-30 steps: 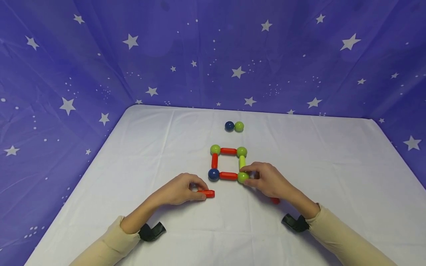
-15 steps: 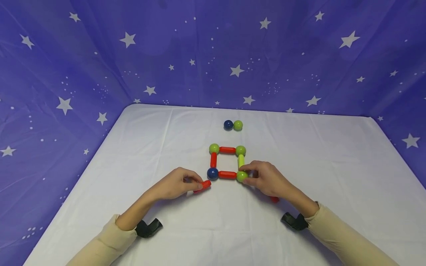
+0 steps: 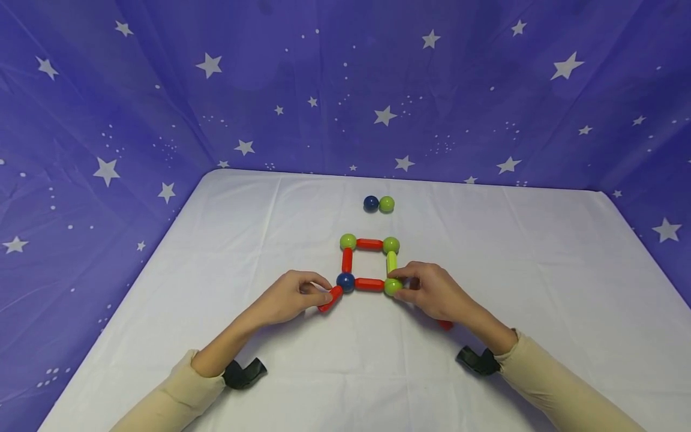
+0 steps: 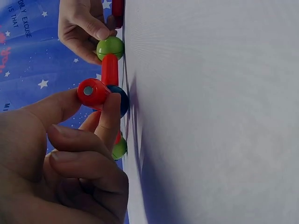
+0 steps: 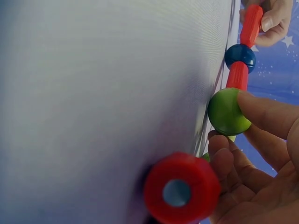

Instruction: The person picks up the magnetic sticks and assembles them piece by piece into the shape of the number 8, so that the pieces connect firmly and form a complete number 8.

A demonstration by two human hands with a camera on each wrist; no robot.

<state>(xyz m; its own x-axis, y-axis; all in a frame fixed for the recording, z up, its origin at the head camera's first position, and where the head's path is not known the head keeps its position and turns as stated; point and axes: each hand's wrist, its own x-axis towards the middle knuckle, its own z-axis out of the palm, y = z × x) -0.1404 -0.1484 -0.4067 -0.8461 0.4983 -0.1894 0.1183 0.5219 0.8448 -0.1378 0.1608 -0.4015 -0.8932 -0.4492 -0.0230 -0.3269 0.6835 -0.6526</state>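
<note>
I have my left hand (image 3: 294, 297) pinching a short red plastic rod (image 3: 330, 298), its far end touching the dark blue ball (image 3: 345, 281) at the near-left corner of the flat rod-and-ball square (image 3: 369, 264) on the white tablecloth (image 3: 513, 270). My right hand (image 3: 432, 292) grips the green ball (image 3: 392, 286) at the near-right corner, steadying it. I judge the joining step is underway; next, the rod needs seating squarely. 2 spare balls (image 3: 378, 204) sit beyond.

Bare cloth (image 3: 540, 270) flanks square (image 3: 369, 263); ball pair (image 3: 378, 204) beyond.
</note>
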